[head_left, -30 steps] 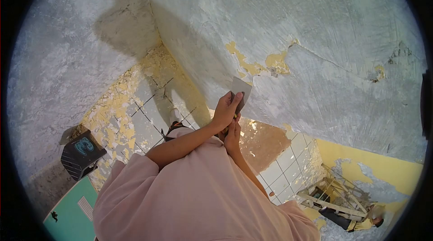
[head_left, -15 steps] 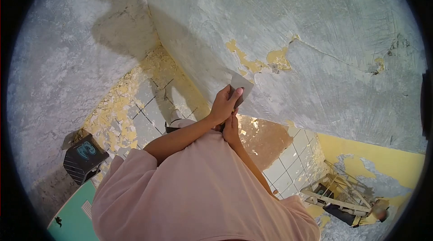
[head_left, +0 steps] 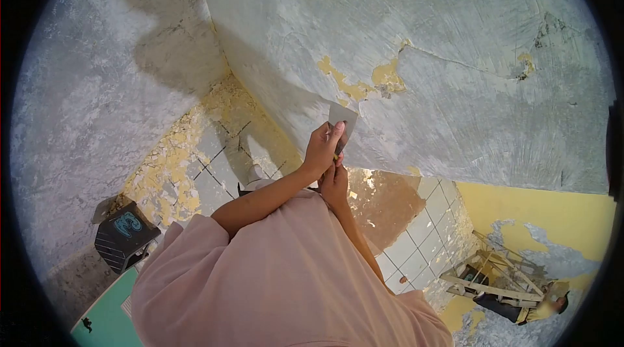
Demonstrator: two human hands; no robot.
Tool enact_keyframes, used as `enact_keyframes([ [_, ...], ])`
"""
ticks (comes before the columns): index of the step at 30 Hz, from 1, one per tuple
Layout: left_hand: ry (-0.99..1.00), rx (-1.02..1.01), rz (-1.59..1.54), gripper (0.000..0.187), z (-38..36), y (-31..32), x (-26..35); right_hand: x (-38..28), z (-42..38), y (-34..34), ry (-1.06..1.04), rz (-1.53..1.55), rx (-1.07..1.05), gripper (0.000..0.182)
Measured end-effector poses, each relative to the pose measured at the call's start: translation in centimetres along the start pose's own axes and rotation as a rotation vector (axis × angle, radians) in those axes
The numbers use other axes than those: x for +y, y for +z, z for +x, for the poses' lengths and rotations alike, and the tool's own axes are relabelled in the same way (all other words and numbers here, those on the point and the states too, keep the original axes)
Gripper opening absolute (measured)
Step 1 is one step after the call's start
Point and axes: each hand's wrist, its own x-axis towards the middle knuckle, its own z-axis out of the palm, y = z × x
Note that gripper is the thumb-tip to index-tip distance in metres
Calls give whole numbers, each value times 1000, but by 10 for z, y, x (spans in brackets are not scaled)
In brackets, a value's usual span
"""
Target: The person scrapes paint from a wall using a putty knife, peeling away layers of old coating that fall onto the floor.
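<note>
A wide putty knife (head_left: 346,114) with a flat grey blade points away from me, its front edge at the wall (head_left: 455,106) just below a patch of yellow paint (head_left: 354,90). My left hand (head_left: 320,152) is closed around it near the blade, the thumb lying along the metal. Below, my right hand (head_left: 335,186) is wrapped round the lower end, so most of the handle is hidden. The wall's surface is grey and scraped, with a few yellow remnants and a thin crack running right.
Yellow paint flakes (head_left: 166,178) litter the tiled floor (head_left: 416,236). A dark step stool (head_left: 123,230) stands at left, near a green panel (head_left: 107,318). A wooden frame (head_left: 494,275) is at lower right, with another person (head_left: 543,308) beside it.
The view has shifted slightly, so the wall patches sit further up and left. Both hands still hold the putty knife, its blade now turned a little more upright.
</note>
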Motion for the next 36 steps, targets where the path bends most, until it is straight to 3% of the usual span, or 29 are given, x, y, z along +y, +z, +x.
enact_keyframes([
  [4,-8,-24,-167,37,-15,16,11,-48,-9,-16,-188,-333,8,25],
  [7,76,-91,-137,37,-35,23,27,-69,-32,-20,-141,-285,-59,28],
  [8,-90,14,-196,39,-42,16,18,-65,-42,-18,-149,-283,-58,28],
  [9,-256,120,-259,41,-48,12,9,-56,-55,-15,-9,-186,-64,25],
  [10,-251,118,-264,41,-52,11,5,-52,-60,-14,132,-90,-71,29],
  [11,-310,146,-230,41,-55,10,1,-65,-59,-14,129,-92,-74,29],
  [13,-380,180,-197,42,-56,11,2,-96,-68,-20,526,216,-115,36],
  [14,-355,167,-232,42,-54,17,7,-99,-66,-25,549,279,-133,28],
  [17,-333,147,-286,44,-49,22,18,-126,-58,-29,515,242,-181,30],
  [22,-390,128,-386,45,-43,40,29,-132,-51,-23,456,122,-54,28],
  [24,-373,143,-419,45,-20,34,29,-121,-29,-16,277,21,4,32],
  [28,-378,165,-354,46,-43,33,36,-153,-50,-7,396,76,-9,31],
  [31,-394,197,-353,47,-36,38,28,-136,-43,-18,408,120,-9,31],
  [32,-378,181,-368,47,-27,35,23,-120,-33,-18,277,19,-29,41],
  [33,-351,162,-386,47,-20,34,21,-115,-37,-21,281,17,-35,41],
  [35,-386,153,-362,48,-37,37,23,-134,-50,-20,407,157,-32,41],
  [36,-411,132,-381,49,-46,42,29,-139,-57,-20,335,165,-17,41],
])
